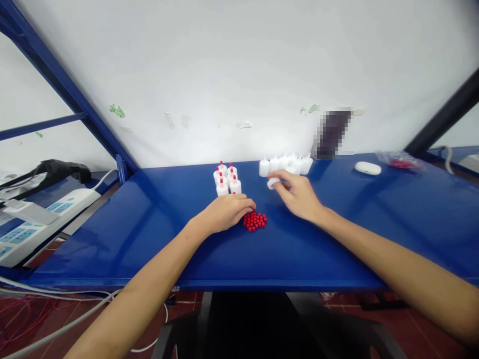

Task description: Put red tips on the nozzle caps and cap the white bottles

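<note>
Your right hand (299,197) pinches a white bottle (273,183) at twelve o'clock of the red caps (255,221). Your left hand (228,212), fingers curled on the table (149,224), touches the pile; pick one cap cleanly and keep the bottle upright.

Small white bottle (273,183), uncapped, lying tilted on its side at the right hand's fingertips, just before the row of uncapped white bottles (286,164). Heap of tiny red caps (255,221) on the blue table, touching the left hand's fingertips. Capped bottles (226,179) stand clustered upright just behind.
</note>
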### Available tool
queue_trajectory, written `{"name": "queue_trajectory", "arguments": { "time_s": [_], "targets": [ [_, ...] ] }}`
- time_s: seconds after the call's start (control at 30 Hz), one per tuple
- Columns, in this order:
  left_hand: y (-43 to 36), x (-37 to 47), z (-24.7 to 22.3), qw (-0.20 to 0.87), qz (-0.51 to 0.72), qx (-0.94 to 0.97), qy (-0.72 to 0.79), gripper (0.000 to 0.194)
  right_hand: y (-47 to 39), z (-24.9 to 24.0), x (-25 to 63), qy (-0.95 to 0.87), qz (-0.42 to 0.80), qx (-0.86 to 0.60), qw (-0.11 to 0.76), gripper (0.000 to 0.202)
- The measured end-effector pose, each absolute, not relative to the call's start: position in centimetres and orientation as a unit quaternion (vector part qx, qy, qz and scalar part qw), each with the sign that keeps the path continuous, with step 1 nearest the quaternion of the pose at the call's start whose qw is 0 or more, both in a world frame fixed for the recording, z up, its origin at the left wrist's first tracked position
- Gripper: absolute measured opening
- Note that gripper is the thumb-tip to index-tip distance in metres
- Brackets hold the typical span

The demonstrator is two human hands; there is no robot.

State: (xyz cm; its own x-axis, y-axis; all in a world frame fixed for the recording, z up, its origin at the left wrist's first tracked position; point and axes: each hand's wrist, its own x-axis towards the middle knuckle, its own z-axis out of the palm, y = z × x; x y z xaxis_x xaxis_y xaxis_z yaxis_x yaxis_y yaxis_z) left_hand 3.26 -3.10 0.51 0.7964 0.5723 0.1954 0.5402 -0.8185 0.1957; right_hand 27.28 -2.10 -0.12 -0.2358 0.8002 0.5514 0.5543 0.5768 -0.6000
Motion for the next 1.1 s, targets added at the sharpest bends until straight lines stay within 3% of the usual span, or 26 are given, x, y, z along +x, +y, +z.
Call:
{"name": "queue_trajectory", "arguments": {
  "time_s": [0.13, 0.23, 0.4, 0.53, 1.1],
  "targets": [
    [-3.0, 3.2, 0.5, 0.084, 0.135, 0.94, 0.303, 0.024, -2.7, -0.2, 26.9, -0.777, 0.229, -0.421, 0.408, 0.024],
    [-3.2, 3.5, 0.5, 0.142, 0.191, 0.915, 0.326, 0.018, -3.2, 0.0, 26.8, -0.793, 0.23, -0.398, 0.399, 0.019],
    [-3.5, 4.5, 0.6, 0.37, 0.361, 0.769, 0.376, 0.019, -4.2, 0.6, 26.3, -0.829, 0.118, -0.309, 0.451, 0.015],
    [-3.3, 4.9, 0.6, 0.512, 0.391, 0.68, 0.35, 0.028, -4.5, 0.5, 26.1, -0.845, 0.065, -0.297, 0.44, 0.011],
    [-3.6, 5.3, 0.8, 0.582, 0.378, 0.645, 0.32, 0.037, -4.5, 0.2, 26.1, -0.874, 0.098, -0.262, 0.397, 0.018]
  ]
}}
